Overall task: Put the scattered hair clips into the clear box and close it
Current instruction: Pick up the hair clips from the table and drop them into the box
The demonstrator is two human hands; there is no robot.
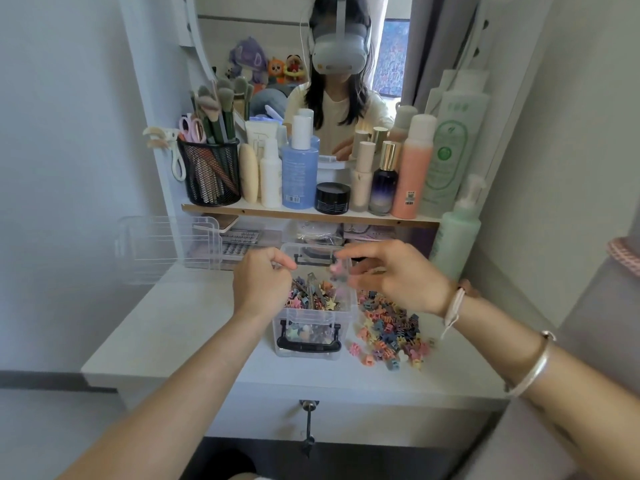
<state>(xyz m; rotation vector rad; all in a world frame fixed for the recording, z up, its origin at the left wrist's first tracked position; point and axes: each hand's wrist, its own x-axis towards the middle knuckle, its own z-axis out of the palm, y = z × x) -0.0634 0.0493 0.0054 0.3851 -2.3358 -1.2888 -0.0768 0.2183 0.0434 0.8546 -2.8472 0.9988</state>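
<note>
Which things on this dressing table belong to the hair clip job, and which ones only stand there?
Belong to the job:
- clear box, open, partly filled
- scattered hair clips right of it
- clear lid lying at the left
- left hand, right hand over the box

Only standing there:
- bottles on the shelf
- black jar
- brush holder

White dressing table (173, 327) with mirror (277, 36) between pale walls (69, 116).
</note>
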